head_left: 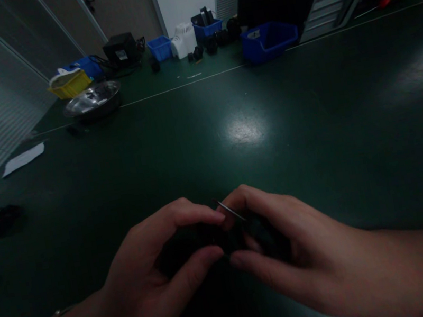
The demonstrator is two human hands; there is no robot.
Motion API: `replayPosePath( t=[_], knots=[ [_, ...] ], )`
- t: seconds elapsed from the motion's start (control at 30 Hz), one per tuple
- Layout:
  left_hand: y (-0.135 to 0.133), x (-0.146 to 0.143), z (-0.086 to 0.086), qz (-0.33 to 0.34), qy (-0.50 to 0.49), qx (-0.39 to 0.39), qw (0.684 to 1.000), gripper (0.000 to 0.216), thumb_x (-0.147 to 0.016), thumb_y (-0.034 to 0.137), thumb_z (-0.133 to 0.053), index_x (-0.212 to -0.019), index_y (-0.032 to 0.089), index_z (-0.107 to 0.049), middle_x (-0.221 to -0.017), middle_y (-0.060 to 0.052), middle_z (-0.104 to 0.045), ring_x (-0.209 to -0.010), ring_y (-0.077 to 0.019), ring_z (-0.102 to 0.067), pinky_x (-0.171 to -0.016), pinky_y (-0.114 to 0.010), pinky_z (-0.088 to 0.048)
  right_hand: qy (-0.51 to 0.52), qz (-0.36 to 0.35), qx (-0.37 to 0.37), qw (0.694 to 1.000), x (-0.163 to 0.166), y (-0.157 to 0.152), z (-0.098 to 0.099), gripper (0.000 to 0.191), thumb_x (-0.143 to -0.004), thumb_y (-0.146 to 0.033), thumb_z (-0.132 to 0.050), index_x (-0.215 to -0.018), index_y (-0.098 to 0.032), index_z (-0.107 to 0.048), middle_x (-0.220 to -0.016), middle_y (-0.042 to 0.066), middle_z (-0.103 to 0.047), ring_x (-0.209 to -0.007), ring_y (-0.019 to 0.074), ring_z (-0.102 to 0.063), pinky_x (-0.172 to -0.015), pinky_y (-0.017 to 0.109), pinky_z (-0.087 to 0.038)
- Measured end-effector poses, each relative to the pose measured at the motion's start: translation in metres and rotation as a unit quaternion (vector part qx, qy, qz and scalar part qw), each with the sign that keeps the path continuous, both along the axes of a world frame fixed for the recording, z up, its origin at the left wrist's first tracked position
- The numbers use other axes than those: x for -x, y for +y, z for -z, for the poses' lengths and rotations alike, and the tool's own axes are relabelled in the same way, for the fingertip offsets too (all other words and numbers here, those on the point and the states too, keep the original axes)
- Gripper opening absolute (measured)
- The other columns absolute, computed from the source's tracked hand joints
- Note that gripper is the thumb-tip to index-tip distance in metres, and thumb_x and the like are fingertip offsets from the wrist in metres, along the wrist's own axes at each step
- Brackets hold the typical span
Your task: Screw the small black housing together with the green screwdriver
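My left hand [148, 265] and my right hand [301, 246] meet low in the middle of the head view. The fingers of both are curled around a black object [228, 239], which is too dark and too covered by the hands to name. A thin, shiny metal rod [231, 210] slants across the right index finger, close to the left index fingertip. Its lower end runs into the dark between the hands. The left thumb lies along the near side of the black object, and the right thumb tip is just beside it.
The green table [312, 137] stretches away ahead. Along its back stand a steel bowl [92, 102], a yellow basket [71, 85], a white device [184, 40] and a blue bin [269, 42]. A small dark item [3, 221] and a white sheet [23, 159] lie at left.
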State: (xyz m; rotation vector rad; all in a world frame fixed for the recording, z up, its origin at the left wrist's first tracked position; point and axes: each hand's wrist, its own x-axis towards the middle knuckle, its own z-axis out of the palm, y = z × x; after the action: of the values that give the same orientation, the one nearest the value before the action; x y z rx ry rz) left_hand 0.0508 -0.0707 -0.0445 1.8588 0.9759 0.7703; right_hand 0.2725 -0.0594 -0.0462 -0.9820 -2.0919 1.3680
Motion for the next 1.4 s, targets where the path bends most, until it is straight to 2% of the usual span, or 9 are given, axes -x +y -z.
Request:
replayPosePath(
  t=[0.13, 0.27, 0.37, 0.57, 1.0, 1.2, 1.4],
  knots=[
    [0.000, 0.001, 0.000, 0.018, 0.000, -0.024, 1.000, 0.043, -0.085, 0.001, -0.064, -0.118, 0.029, -0.060, -0.103, 0.003, -0.069, -0.093, -0.0133, -0.068, -0.081, -0.018, -0.053, -0.001, -0.015, 0.026, 1.000, 0.000, 0.000, -0.003, 0.021, -0.088, -0.020, -0.065, -0.106, -0.022, -0.054, -0.080, -0.005, -0.059, -0.062, 0.0103, -0.056, -0.050, 0.019, -0.045],
    [0.001, 0.003, 0.000, 0.055, 0.020, -0.038, 0.998, 0.044, -0.084, -0.001, -0.062, -0.119, 0.027, -0.058, -0.104, 0.001, -0.069, -0.093, -0.0150, -0.068, -0.081, -0.021, -0.054, -0.008, -0.016, 0.009, 1.000, 0.003, -0.001, -0.002, 0.018, -0.086, -0.015, -0.063, -0.101, -0.020, -0.055, -0.080, -0.005, -0.059, -0.062, 0.0100, -0.056, -0.052, 0.020, -0.044],
    [0.000, 0.002, 0.000, 0.068, 0.028, -0.044, 0.996, 0.041, -0.084, 0.000, -0.063, -0.115, 0.026, -0.058, -0.100, -0.001, -0.069, -0.088, -0.0165, -0.069, -0.075, -0.023, -0.056, -0.019, -0.012, -0.001, 1.000, 0.004, -0.004, -0.001, 0.018, -0.083, -0.012, -0.063, -0.096, -0.020, -0.054, -0.080, -0.004, -0.059, -0.060, 0.0100, -0.054, -0.051, 0.021, -0.043],
    [-0.003, -0.004, -0.003, 0.060, 0.045, -0.071, 0.995, 0.037, -0.083, 0.000, -0.064, -0.110, 0.026, -0.058, -0.096, -0.001, -0.071, -0.088, -0.0180, -0.069, -0.071, -0.023, -0.055, -0.022, 0.003, -0.041, 0.999, 0.005, -0.009, -0.002, 0.020, -0.075, -0.008, -0.060, -0.086, -0.022, -0.051, -0.077, -0.005, -0.057, -0.061, 0.0105, -0.053, -0.052, 0.021, -0.041],
    [-0.003, -0.007, -0.011, 0.062, 0.046, -0.080, 0.994, 0.031, -0.082, 0.003, -0.064, -0.103, 0.025, -0.059, -0.089, -0.003, -0.070, -0.079, -0.0190, -0.069, -0.068, -0.027, -0.054, -0.032, 0.012, -0.033, 0.999, 0.009, -0.013, -0.010, 0.022, -0.073, -0.005, -0.055, -0.085, -0.022, -0.048, -0.074, -0.005, -0.055, -0.057, 0.0105, -0.051, -0.048, 0.021, -0.039],
    [-0.006, -0.006, -0.008, 0.044, 0.025, -0.042, 0.998, 0.037, -0.084, 0.002, -0.064, -0.112, 0.026, -0.061, -0.093, -0.001, -0.068, -0.079, -0.0162, -0.065, -0.070, -0.024, -0.052, -0.022, 0.024, -0.042, 0.999, 0.011, -0.012, -0.011, 0.019, -0.074, -0.008, -0.059, -0.086, -0.021, -0.052, -0.076, -0.003, -0.058, -0.061, 0.0123, -0.053, -0.052, 0.022, -0.042],
    [-0.007, -0.007, -0.008, 0.005, -0.029, 0.023, 0.999, 0.038, -0.085, 0.003, -0.064, -0.113, 0.029, -0.064, -0.097, 0.000, -0.070, -0.085, -0.0174, -0.069, -0.077, -0.025, -0.056, -0.014, 0.046, -0.030, 0.998, 0.012, -0.008, -0.016, 0.008, -0.084, -0.017, -0.063, -0.091, -0.021, -0.061, -0.076, 0.000, -0.064, -0.068, 0.0163, -0.059, -0.058, 0.025, -0.047]
  ],
)
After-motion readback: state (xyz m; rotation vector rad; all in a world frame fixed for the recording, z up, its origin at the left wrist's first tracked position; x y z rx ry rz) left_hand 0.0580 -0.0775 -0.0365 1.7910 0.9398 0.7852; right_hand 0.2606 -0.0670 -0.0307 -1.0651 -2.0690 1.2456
